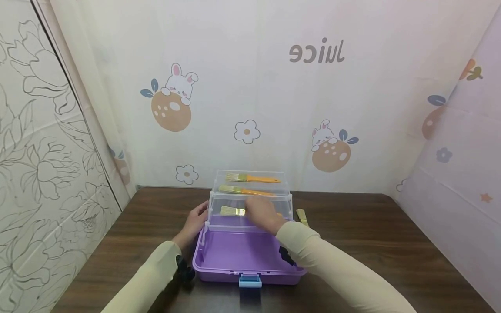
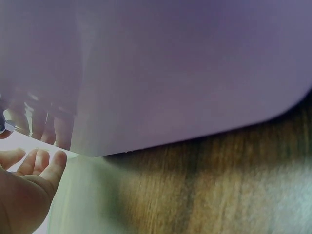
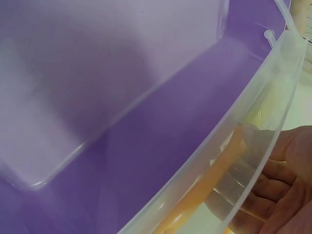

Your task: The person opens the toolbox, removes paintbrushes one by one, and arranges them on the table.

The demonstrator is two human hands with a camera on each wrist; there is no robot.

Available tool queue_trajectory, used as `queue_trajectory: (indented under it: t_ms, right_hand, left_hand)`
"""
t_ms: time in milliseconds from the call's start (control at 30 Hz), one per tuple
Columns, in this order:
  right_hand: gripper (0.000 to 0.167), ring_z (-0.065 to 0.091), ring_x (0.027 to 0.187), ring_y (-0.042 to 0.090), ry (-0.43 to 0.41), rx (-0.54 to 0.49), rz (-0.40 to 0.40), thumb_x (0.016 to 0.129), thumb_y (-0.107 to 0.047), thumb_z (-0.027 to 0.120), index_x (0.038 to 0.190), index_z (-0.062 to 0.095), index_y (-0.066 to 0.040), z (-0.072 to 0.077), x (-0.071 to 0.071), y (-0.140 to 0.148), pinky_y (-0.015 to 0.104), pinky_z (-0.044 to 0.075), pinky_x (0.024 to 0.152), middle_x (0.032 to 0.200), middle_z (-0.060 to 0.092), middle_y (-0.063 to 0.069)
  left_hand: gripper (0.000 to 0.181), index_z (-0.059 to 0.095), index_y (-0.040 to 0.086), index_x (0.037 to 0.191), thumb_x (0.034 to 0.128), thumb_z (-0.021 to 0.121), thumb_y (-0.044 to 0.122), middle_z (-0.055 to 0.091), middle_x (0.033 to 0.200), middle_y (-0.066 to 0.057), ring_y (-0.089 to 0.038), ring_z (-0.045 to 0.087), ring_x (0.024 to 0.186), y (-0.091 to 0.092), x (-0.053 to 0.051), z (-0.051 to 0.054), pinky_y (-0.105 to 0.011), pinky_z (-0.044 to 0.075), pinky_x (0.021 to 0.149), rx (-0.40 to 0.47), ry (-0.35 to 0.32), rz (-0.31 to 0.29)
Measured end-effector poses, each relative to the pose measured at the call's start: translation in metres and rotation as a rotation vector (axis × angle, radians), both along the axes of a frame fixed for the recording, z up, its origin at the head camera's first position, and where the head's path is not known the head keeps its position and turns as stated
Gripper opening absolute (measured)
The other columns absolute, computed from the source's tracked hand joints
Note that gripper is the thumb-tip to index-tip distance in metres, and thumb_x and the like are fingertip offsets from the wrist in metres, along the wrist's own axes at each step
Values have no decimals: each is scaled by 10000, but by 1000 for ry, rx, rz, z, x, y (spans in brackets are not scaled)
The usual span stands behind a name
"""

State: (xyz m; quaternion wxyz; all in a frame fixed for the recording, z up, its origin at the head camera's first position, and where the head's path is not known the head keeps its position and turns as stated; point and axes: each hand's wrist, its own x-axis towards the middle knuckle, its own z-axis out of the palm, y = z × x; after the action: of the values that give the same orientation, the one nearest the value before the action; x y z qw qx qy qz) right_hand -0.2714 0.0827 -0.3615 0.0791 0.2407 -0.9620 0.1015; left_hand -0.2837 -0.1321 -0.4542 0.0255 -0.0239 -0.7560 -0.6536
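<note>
An opened purple toolbox [image 1: 248,278] with stepped clear trays [image 1: 270,203] stands on the table. My right hand [image 1: 262,213] is in the lowest tray, its fingers around the orange handle of a paintbrush [image 1: 233,211]. Through the clear tray wall [image 3: 253,165], the right wrist view shows curled fingers of that hand [image 3: 278,185] beside the orange handle [image 3: 204,183]. Two more paintbrushes, one [image 1: 252,178] above the other [image 1: 244,190], lie in the upper trays. My left hand [image 1: 194,223] rests against the box's rear left side, fingers loosely bent; the left wrist view shows its fingertips [image 2: 59,158] by the purple wall [image 2: 185,73].
Another paintbrush [image 1: 302,216] lies on the dark wooden table [image 1: 352,243], right of the box and partly hidden by my sleeve. A light blue latch [image 1: 250,281] hangs at the box's front. A printed curtain [image 1: 250,95] closes off the back.
</note>
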Motion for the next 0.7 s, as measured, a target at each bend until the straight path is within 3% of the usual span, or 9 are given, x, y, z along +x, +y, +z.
queue_trajectory:
  t_ms: [133, 467, 700]
  right_hand:
    - [287, 385, 512, 119, -16, -18, 4, 793, -1, 645, 583, 504, -136, 2, 0, 1, 281, 351, 425, 531, 426, -43]
    - [145, 422, 522, 116, -47, -56, 9, 791, 31, 615, 723, 685, -76, 1, 0, -1, 266, 372, 453, 588, 542, -38]
    - [118, 512, 597, 117, -48, -57, 27, 762, 13, 663, 803, 731, -75, 2, -1, 0, 292, 468, 529, 719, 670, -2]
  left_hand:
    - [483, 341, -110, 1410, 988, 443, 102, 426, 1377, -308, -397, 452, 1229, 0, 1, 1, -464, 395, 1018, -2, 1, -5]
    - [487, 342, -99, 1415, 995, 453, 120, 419, 1390, -296, -393, 447, 1240, 0, 3, 2, -461, 394, 1020, -4, -4, -8]
    - [490, 333, -104, 1417, 995, 445, 117, 421, 1382, -305, -398, 446, 1234, 0, 3, 2, -465, 396, 1016, -21, 5, -12]
